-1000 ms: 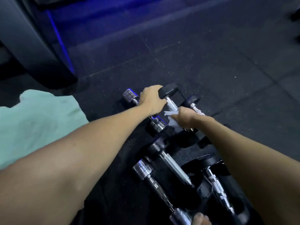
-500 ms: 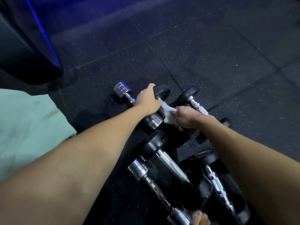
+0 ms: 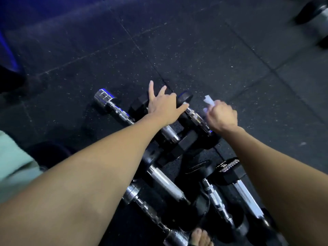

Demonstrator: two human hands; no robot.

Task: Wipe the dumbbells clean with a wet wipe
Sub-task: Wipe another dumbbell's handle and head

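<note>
**Hands over the dumbbell pile, wipe bunched in the right fist**

At the far left edge a pale green garment [image 3: 12,167] shows. On the dark speckled rubber floor [image 3: 195,55], a chrome-headed dumbbell [image 3: 113,108] lies leftmost in the far row. Beside it sits a black hex-headed dumbbell [image 3: 170,134], partly hidden under the left hand [image 3: 164,108]. The left forearm reaches forward from the lower left, and the hand is spread above that dumbbell's far head, fingers straight and fanned, thumb out to the right; whether it touches the weight cannot be told.

Next comes a round-headed dumbbell [image 3: 192,116] with a chrome handle. Just right of its handle, the right hand [image 3: 221,115] is curled into a fist around the white wet wipe [image 3: 209,102], whose crumpled end sticks out beyond the knuckles, off the metal.

More dumbbells [image 3: 229,185] lie nearer the camera, and bare toes [image 3: 201,237] show at the bottom edge.
</note>
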